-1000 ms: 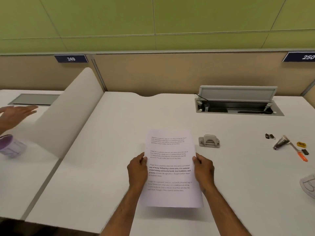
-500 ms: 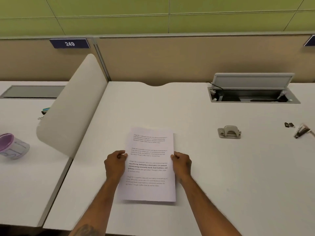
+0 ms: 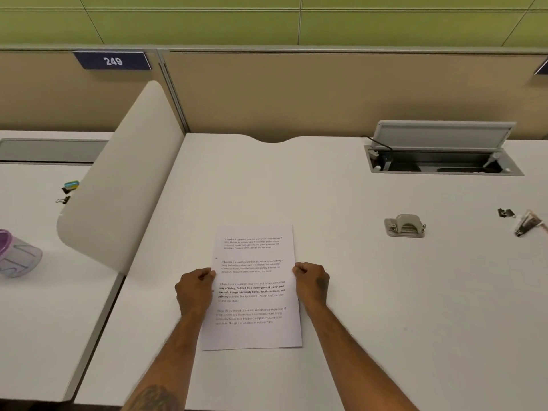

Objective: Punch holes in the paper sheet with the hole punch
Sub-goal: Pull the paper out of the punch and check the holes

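One thin white paper sheet (image 3: 253, 287), printed with four text blocks, lies flat on the smooth matte white desk (image 3: 341, 292) at 6 o'clock. The left hand (image 3: 194, 290) pinches its left edge and the right hand (image 3: 312, 284) pinches its right edge, fingers curled. One grey metal hole punch (image 3: 405, 226), domed on a rectangular base, sits well apart at 2 o'clock.

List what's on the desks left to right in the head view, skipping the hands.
Purple cup → clips → divider → paper → hole punch → black clip → stapler.
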`<state>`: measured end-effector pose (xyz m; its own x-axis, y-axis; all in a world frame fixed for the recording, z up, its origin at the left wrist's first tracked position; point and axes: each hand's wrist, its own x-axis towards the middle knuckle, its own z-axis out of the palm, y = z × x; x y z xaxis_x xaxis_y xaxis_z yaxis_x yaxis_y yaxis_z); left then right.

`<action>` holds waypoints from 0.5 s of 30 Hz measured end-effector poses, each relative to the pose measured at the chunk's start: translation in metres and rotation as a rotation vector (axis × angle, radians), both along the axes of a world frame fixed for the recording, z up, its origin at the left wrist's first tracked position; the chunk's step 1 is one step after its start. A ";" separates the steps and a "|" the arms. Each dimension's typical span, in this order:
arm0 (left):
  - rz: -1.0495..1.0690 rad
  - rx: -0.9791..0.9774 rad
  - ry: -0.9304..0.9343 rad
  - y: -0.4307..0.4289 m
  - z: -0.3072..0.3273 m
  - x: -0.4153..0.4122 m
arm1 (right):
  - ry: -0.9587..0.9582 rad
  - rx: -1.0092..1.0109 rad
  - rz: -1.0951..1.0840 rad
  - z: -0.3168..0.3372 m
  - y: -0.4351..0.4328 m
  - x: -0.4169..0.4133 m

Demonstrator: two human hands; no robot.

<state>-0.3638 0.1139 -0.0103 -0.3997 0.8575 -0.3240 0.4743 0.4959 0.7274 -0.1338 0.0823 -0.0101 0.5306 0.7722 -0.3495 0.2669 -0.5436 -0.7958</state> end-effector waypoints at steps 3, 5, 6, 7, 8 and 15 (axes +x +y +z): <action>-0.010 0.001 0.018 0.001 -0.001 -0.001 | -0.044 -0.014 0.004 -0.001 0.000 -0.003; -0.011 0.001 0.025 0.001 -0.001 -0.002 | -0.049 -0.012 0.002 -0.002 0.001 -0.004; -0.013 -0.002 0.030 0.001 0.000 -0.002 | -0.050 -0.007 -0.002 -0.001 0.001 -0.005; -0.017 -0.004 0.036 0.001 0.000 -0.003 | -0.056 -0.004 -0.003 -0.001 0.001 -0.006; -0.021 -0.006 0.043 0.001 -0.001 -0.003 | -0.063 -0.004 -0.002 -0.001 0.002 -0.006; -0.010 -0.015 0.061 0.004 0.000 -0.004 | -0.053 -0.025 0.014 -0.002 0.006 -0.007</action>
